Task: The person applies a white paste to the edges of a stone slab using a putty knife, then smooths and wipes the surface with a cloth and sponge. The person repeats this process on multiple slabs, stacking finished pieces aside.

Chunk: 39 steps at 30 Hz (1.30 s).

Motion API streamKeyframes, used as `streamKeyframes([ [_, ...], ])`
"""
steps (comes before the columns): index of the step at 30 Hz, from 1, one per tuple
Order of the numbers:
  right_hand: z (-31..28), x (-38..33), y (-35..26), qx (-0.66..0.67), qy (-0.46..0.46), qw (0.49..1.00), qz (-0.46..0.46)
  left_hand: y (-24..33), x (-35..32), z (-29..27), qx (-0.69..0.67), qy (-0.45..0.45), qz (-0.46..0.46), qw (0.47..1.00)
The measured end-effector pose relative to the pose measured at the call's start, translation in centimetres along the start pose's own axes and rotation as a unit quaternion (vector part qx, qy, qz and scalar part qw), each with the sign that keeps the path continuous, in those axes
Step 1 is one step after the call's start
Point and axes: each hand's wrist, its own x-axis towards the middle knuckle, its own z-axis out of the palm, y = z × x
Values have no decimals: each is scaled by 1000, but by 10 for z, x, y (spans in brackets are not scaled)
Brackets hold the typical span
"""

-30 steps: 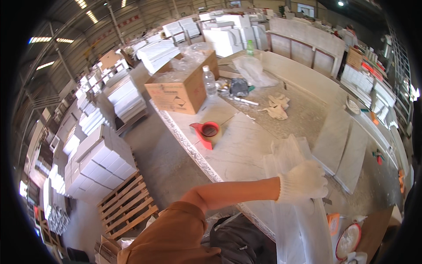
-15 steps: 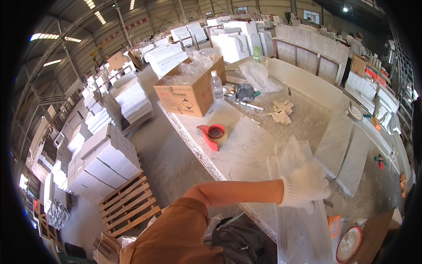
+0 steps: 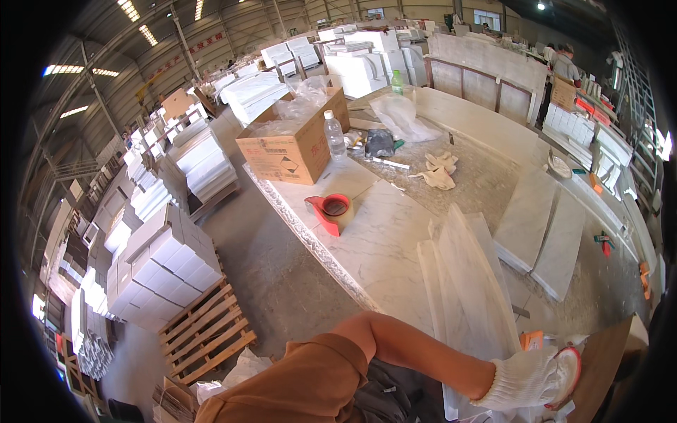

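Observation:
My left hand (image 3: 523, 381) wears a white knitted glove and reaches across to the lower right. It overlaps a round, red-rimmed container (image 3: 570, 375) with whitish contents; its fingers are hidden, so whether it grips anything does not show. Left of the glove, a long pale piece (image 3: 458, 278) under cloudy translucent film lies over the bench edge. A red tape dispenser (image 3: 331, 213) with a roll in it rests on the marble slab (image 3: 384, 233). My right hand is out of view.
A carton (image 3: 293, 151) of clear plastic and a clear bottle (image 3: 334, 137) stand at the bench's far left. Beyond them lie crumpled gloves (image 3: 436, 171). Narrow marble strips (image 3: 560, 247) lie at right. A wooden pallet (image 3: 211, 324) with stacked white blocks is on the floor.
My left hand has left the film-covered piece and moved down and right to the red-rimmed container. The view has shifted slightly.

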Motion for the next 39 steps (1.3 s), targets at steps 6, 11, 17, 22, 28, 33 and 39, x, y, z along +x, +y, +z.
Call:
streamKeyframes([
  [6, 4, 0, -7, -43, 22, 999, -11, -8, -9, -18, -41, 33, -31, 998],
  [11, 2, 0, -1, -22, 3, 999, -24, -47, -29, -58, -105, 28, 12, 994],
  [17, 4, -3, -2, -27, 41, 999, 5, -56, -54, -65, -149, 37, 17, 988],
  [22, 6, -2, -3, -11, 36, 999, -8, -51, -58, -65, -206, 63, 8, 977],
  [28, 10, -2, -9, -44, 38, 998, -4, -31, -53, -48, -222, 120, -36, 967],
  [33, 6, -5, -7, -40, 17, 999, -11, -31, -60, -52, -222, 141, -50, 964],
  [39, 22, -6, -8, -3, 35, 999, 18, -35, -60, -64, -213, 114, -47, 969],
])
